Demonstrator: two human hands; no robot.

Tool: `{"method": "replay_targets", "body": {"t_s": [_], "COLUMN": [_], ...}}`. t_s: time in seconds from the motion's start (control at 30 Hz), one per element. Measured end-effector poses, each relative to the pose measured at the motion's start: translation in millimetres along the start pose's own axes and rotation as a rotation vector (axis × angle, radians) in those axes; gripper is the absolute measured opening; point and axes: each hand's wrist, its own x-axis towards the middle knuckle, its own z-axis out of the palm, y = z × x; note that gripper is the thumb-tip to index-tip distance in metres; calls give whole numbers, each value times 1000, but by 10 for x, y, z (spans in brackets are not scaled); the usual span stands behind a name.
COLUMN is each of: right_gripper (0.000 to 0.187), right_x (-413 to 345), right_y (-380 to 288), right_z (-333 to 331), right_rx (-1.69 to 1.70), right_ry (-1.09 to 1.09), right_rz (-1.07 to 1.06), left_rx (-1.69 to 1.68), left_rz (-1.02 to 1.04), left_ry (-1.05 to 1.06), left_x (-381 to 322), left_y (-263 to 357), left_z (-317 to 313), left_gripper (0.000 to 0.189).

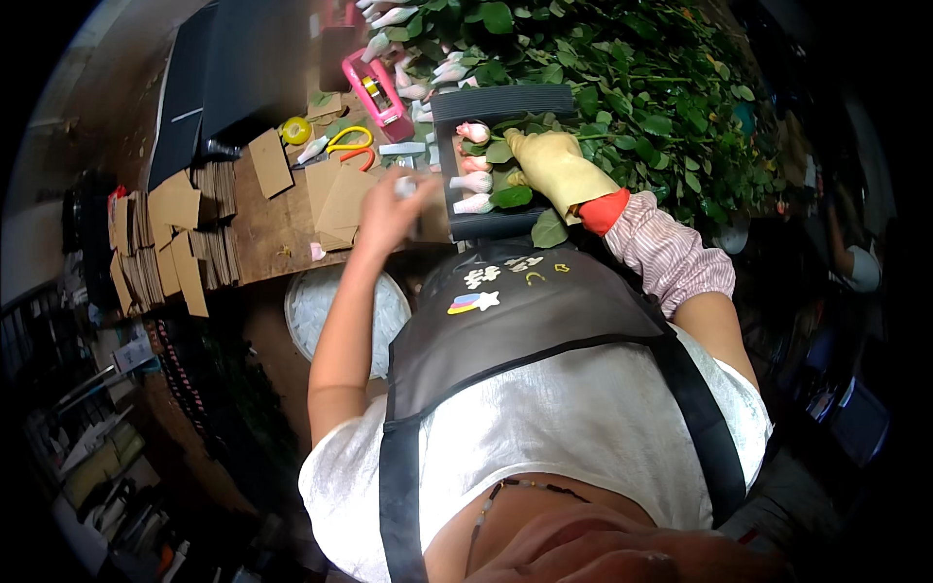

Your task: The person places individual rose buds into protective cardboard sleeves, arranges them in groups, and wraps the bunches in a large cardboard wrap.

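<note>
My left hand (pixel 393 211), bare and blurred, is over the table just left of a dark ribbed holder. A small white piece (pixel 405 188) shows between its thumb and fingers, too blurred to name. My right hand (pixel 547 164) wears a yellow rubber glove and grips the leafy stem of a pink rose (pixel 474 132). That bloom is bare of netting. Below it in the holder (pixel 503 103) lie other rose heads, among them a rose in a white net sleeve (pixel 472 203). The gloved hand hides parts of the stems.
A large heap of leafy rose stems (pixel 641 95) covers the back right. Left lie a pink tape dispenser (pixel 377 95), yellow-and-orange-handled scissors (pixel 350 138), a yellow tape roll (pixel 295 130) and cardboard pieces (pixel 211 218). A bucket (pixel 310 306) of white sleeves stands below the table edge.
</note>
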Motion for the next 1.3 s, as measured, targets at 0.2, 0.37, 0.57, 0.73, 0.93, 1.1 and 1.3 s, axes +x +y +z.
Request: {"method": "replay_targets", "body": {"t_s": [0.2, 0.37, 0.57, 0.73, 0.93, 1.1, 1.3], "right_gripper": [58, 70, 44, 27, 26, 34, 33], "right_x": [-39, -108, -610, -238, -112, -130, -52], "right_y": [-134, -51, -45, -172, -412, -457, -405], "right_z": [2, -58, -467, -186, -185, -270, -213], "right_rx": [-11, 21, 270, -61, -263, -318, -347], "right_ry": [99, 57, 384, -159, -274, -291, -372], "right_rz": [16, 39, -218, -365, -316, -352, -373], "left_rx": [-15, -513, -135, -136, -342, -918, -1347], "left_rz": [192, -175, -186, -154, -214, -397, -386], "left_ry": [-63, 153, -58, -389, -277, -146, 164], "left_x": [21, -123, -300, -3, -47, -203, -472], "left_y": [19, -229, -447, 44, -162, -176, -668], "left_z": [386, -13, -31, 214, 449, 607, -115], "left_gripper": [41, 35, 35, 32, 29, 26, 10]}}
